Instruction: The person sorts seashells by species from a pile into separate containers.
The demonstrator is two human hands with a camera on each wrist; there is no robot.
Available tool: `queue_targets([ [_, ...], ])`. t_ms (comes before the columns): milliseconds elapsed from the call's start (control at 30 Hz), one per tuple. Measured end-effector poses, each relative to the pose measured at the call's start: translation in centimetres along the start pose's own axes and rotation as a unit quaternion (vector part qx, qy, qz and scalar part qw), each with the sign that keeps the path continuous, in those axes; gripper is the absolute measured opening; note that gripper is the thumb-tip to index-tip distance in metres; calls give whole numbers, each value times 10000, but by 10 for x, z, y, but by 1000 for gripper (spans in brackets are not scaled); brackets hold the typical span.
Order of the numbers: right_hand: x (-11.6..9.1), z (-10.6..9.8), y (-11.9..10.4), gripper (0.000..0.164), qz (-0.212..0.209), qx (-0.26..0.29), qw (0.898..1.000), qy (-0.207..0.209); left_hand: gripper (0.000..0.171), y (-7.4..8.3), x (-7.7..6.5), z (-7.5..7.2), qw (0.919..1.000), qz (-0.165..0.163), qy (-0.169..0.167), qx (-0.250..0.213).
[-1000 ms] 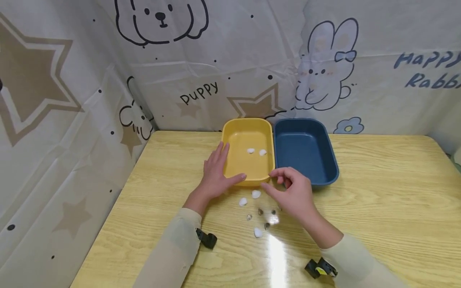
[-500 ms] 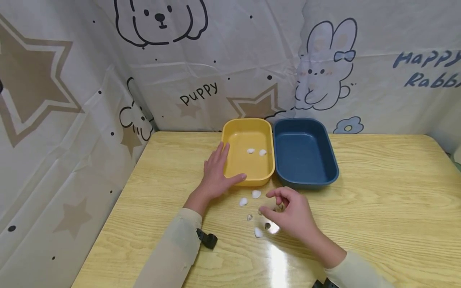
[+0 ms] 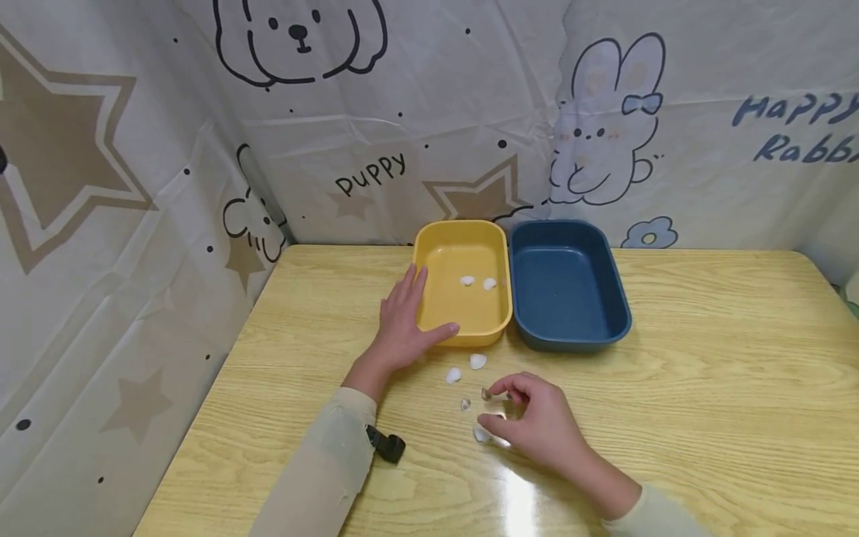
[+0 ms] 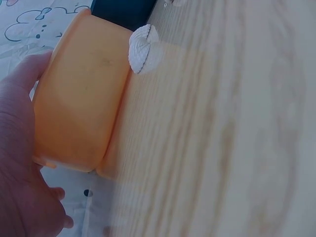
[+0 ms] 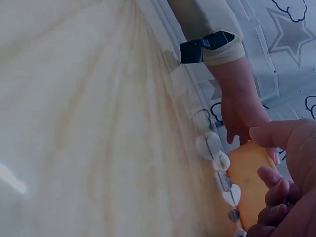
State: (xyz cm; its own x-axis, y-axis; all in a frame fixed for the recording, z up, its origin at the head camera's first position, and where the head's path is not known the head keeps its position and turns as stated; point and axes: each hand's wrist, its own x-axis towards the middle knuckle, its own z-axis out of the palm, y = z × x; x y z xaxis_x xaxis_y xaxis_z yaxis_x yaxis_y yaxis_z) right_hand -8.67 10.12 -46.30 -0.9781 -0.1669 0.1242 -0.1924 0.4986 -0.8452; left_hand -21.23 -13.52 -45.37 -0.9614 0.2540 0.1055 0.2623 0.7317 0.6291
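1. Shells (image 3: 478,362): several lie loose on the table (image 3: 711,388), in front of the yellow tray (image 3: 456,309) and near the right hand. Two white ones are inside that tray.
2. Far left: pale cloth (image 3: 168,298), printed with stars and cartoon animals; it also runs behind the table.
3. Left sleeve (image 3: 315,455): pale, with a black wrist camera (image 3: 388,445) at the cuff.
4. Left hand (image 3: 401,324): rests on the yellow tray's near-left corner. Fingers extended along the left side, thumb apart from them and over the near rim, as the left wrist view also shows.
5. Table shells, left to right: a white one, a small greyish one, two white ones (one close to the tray, one nearer the person), then small dark ones by the right fingertips, partly hidden.
6. Right hand (image 3: 545,421): low over the shells. Thumb and forefinger apart, a gap between them; other fingers bent. Nothing visible in its grasp. Thumb tip overlaps the nearest white shell; cannot tell whether they touch.
7. Blue tray (image 3: 570,298): just beside the yellow one, upright, beyond the right hand.
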Motion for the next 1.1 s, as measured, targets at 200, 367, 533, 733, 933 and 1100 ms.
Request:
queue_targets([
  [200,-5,4,3,30,35,-279,9994,-209,110,0,0,0,10000,14,-1,-5],
  [367,-8,8,4,30,-9,-434,9985,-340,110,-1,1,0,10000,30,16,-11],
  [533,-9,10,5,25,-226,-694,9960,-518,111,-2,1,1,10000,5,32,-2],
  [733,-10,11,5,22,-337,-1071,9917,-619,113,-2,0,2,10000,-57,-14,0],
  [933,-10,11,4,20,-451,-1113,9903,-703,112,-2,0,2,10000,-55,8,-4],
  [1100,-9,9,4,21,-524,-1001,9907,-763,112,-1,0,1,10000,-62,13,13],
])
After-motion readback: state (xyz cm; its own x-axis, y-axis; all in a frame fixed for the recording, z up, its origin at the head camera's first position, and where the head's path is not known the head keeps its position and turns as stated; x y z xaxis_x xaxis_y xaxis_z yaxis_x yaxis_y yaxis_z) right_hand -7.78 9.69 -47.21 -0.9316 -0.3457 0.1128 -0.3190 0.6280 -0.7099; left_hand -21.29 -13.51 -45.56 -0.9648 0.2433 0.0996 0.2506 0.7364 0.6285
